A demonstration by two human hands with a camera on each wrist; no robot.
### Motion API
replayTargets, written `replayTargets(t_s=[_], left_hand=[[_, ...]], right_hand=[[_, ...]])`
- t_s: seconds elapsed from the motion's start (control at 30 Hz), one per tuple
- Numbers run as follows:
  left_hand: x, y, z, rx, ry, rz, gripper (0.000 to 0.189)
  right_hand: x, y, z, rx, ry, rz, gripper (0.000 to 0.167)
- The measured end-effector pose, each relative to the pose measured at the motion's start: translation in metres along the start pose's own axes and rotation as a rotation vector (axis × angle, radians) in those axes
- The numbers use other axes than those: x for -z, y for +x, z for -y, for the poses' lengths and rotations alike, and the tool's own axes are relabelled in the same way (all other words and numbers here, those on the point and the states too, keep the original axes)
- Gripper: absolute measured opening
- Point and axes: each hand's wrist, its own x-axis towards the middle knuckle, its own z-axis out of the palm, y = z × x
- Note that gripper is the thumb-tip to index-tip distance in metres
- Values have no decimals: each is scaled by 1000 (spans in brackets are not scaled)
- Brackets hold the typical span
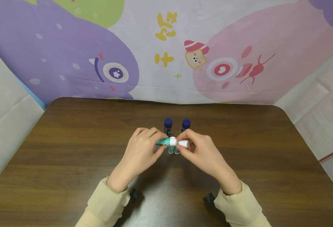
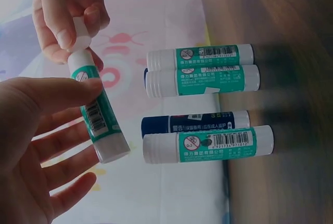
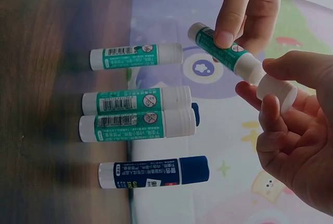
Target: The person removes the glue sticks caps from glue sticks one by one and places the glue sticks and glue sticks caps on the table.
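Holds the green-and-white glue stick (image 2: 99,117) above the table (image 1: 70,142) in the left fingers (image 1: 157,136), with its long axis toward the right fingers (image 3: 270,108); pinches the white cap (image 3: 281,92) in these, at the stick's nearer end, roughly in line

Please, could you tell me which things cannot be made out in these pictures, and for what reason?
Head view: standing green glue sticks, partly hidden by the left hand, right hand and held glue stick.
Left wrist view: right dark blue glue stick, almost fully hidden behind two green ones.
Left wrist view: finest label print, too small and blurred.
Head view: sleeves, cut off by the bottom edge.
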Motion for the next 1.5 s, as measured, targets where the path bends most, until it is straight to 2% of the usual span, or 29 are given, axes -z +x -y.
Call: replayTargets(t_s=[0.27,0.5,0.67,0.87,1.1,1.33,1.5], left_hand=[[3,0,5,74,24,-69,23],[5,0,8,158,26,-95,24],[4,1,11,211,20,-137,21],[1,-1,17,233,50,-167,25],[-1,-3,23,268,62,-142,23],[-2,-5,25,345,60,-81,21],[-4,-6,28,357,59,-26,23]], right_hand=[[3,1,-4,-25,-26,-20,14],[7,3,-8,-52,-55,-22,14],[10,3,-13,-57,-100,-56,16],[12,4,-19,-58,-128,-92,16],[14,4,-25,-128,-144,-90,16],[13,3,-31,-209,-170,-34,19],[12,3,-38,-251,-179,-4,24]])
